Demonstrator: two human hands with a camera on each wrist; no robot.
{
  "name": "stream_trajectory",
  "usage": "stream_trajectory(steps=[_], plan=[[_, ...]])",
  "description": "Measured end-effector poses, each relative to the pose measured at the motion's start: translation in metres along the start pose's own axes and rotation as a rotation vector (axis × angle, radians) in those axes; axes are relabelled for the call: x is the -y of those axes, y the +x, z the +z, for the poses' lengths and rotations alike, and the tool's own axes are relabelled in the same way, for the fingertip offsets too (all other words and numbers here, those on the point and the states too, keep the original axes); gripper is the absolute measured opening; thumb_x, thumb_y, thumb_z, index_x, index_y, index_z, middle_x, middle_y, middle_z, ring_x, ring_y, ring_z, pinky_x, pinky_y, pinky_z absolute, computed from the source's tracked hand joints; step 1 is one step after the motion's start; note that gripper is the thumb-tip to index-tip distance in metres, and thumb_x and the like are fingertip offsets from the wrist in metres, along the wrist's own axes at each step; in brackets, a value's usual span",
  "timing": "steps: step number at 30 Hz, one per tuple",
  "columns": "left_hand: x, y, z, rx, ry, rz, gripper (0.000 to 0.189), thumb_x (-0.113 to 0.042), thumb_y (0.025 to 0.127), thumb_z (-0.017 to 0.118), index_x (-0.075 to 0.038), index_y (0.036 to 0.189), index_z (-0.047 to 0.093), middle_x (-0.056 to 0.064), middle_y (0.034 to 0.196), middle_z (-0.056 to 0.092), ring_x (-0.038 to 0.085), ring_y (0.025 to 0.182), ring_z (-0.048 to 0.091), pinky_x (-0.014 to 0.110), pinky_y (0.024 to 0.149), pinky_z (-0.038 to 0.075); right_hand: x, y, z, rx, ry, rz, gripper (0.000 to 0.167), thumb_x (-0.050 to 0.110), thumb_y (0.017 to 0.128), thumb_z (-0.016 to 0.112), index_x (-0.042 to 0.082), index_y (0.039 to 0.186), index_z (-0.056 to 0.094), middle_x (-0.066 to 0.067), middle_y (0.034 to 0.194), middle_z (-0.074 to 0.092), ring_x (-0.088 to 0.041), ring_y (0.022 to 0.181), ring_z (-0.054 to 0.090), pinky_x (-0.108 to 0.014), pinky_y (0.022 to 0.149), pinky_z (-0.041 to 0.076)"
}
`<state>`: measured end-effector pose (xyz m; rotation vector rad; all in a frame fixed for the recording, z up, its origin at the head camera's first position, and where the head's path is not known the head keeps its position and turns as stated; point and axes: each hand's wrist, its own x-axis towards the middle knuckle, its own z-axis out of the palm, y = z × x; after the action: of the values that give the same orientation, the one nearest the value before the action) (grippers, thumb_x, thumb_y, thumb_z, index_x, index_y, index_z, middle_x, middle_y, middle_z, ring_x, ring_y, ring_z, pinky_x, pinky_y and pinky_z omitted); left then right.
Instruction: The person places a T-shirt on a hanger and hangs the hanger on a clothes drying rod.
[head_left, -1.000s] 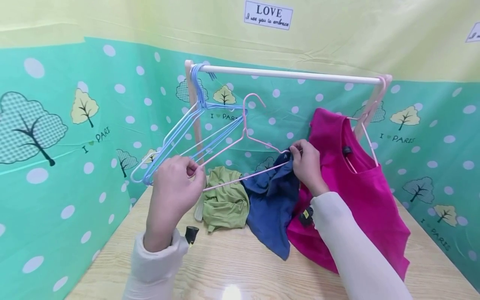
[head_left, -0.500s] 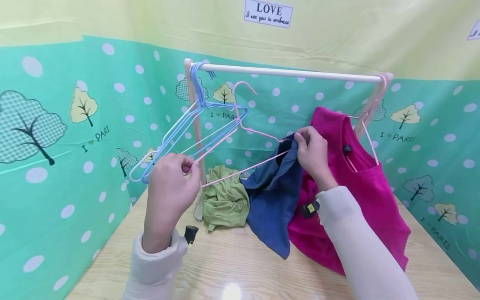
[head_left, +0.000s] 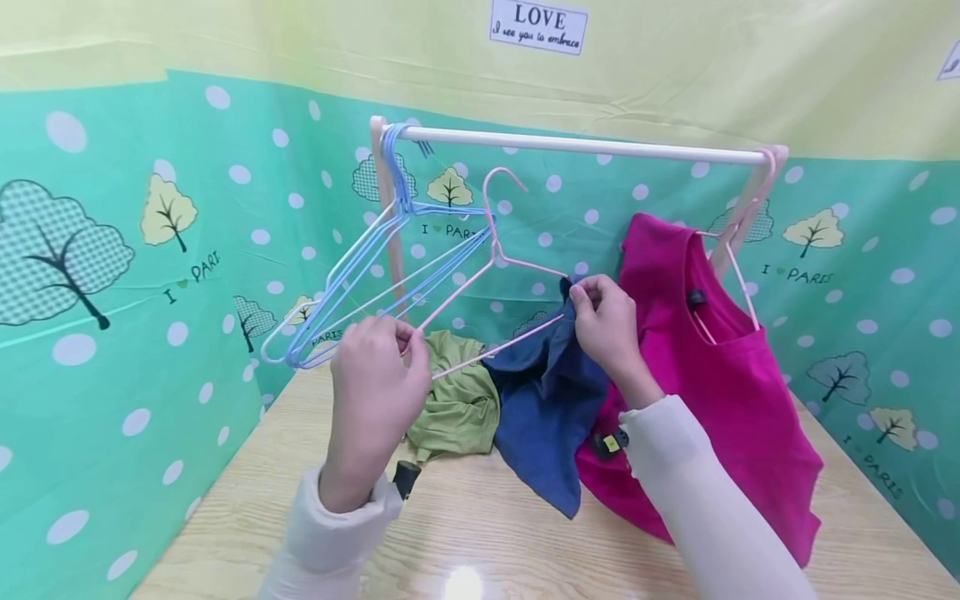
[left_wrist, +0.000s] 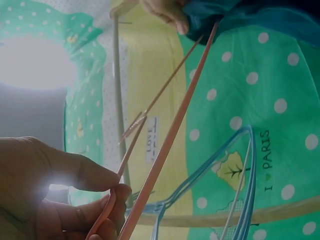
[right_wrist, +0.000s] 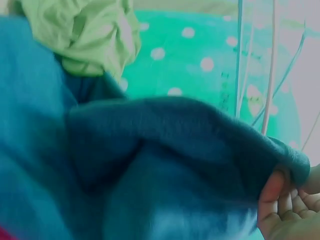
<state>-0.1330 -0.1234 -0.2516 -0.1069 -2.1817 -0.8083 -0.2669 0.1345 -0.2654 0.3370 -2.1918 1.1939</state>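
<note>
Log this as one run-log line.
left grip: pinches pink hanger | right grip: holds blue cloth | pink hanger: one end in blue cloth | pink shirt: hung from rack | green cloth: on table

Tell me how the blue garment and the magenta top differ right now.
Color: the blue garment is dark blue; the magenta top is vivid pinkish purple.
Support: the right hand pinches the blue garment's upper edge, while the magenta top hangs from the rack on its hanger.
Shape: the blue garment is bunched into folds; the magenta top is spread wider, with its neckline showing.
Both are cloth.
</note>
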Motion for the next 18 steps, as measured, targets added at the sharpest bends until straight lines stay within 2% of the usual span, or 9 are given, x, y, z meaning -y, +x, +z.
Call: stream_trajectory(steps=[4,7,10,12,15,18], plan=[[-0.001,-0.001,0.006,-0.013,-0.004,0.011,0.014,-0.006,0.092,0.066,0.002,0.082,0.068,0.013,0.078,0.064,0.034,0.078,0.054,0.045,0.071,0.044,0.017,-0.010,0.008,0.035,0.077,-0.015,0.015,0.011,0.103,0.061,-0.003,0.099,0.066,-0.015,0.086,0.065,-0.022,0.075,0.056,-0.024,0.067,0.044],[0.000,0.000,0.007,-0.021,0.003,0.016,0.014,-0.006,0.093,0.066,0.003,0.082,0.068,0.014,0.078,0.064,0.035,0.077,0.053,0.045,0.070,0.044,0.027,-0.016,0.012,0.105,0.133,-0.008,0.016,0.012,0.104,0.061,-0.002,0.100,0.066,-0.013,0.085,0.063,-0.021,0.073,0.055,-0.024,0.064,0.046],[0.002,0.001,0.006,-0.029,0.004,0.026,0.014,-0.006,0.092,0.066,0.003,0.081,0.067,0.014,0.079,0.065,0.035,0.077,0.055,0.046,0.070,0.045,0.028,-0.015,0.010,0.175,0.188,0.047,0.022,0.018,0.105,0.059,-0.002,0.100,0.067,-0.014,0.086,0.063,-0.021,0.073,0.060,-0.023,0.065,0.052],[0.003,0.001,0.004,-0.028,0.004,0.036,0.014,-0.006,0.092,0.067,0.002,0.080,0.067,0.014,0.079,0.064,0.034,0.077,0.055,0.045,0.069,0.045,0.023,-0.009,0.006,0.171,0.188,0.092,0.029,0.024,0.106,0.058,-0.003,0.099,0.068,-0.016,0.087,0.066,-0.022,0.075,0.063,-0.025,0.066,0.055],[0.002,0.001,0.002,-0.015,0.006,0.052,0.014,-0.005,0.091,0.067,0.001,0.078,0.067,0.013,0.077,0.063,0.033,0.074,0.053,0.044,0.068,0.044,0.010,0.005,-0.001,0.107,0.100,0.114,0.031,0.026,0.106,0.057,-0.003,0.107,0.067,-0.019,0.100,0.068,-0.027,0.087,0.066,-0.033,0.078,0.057],[0.001,0.000,0.002,0.010,0.017,0.059,0.014,-0.006,0.091,0.068,0.001,0.078,0.067,0.011,0.075,0.060,0.031,0.072,0.050,0.042,0.067,0.042,-0.004,0.018,-0.005,0.095,-0.096,0.019,0.029,0.013,0.103,0.057,-0.004,0.126,0.063,-0.024,0.121,0.064,-0.037,0.109,0.063,-0.047,0.097,0.050]])
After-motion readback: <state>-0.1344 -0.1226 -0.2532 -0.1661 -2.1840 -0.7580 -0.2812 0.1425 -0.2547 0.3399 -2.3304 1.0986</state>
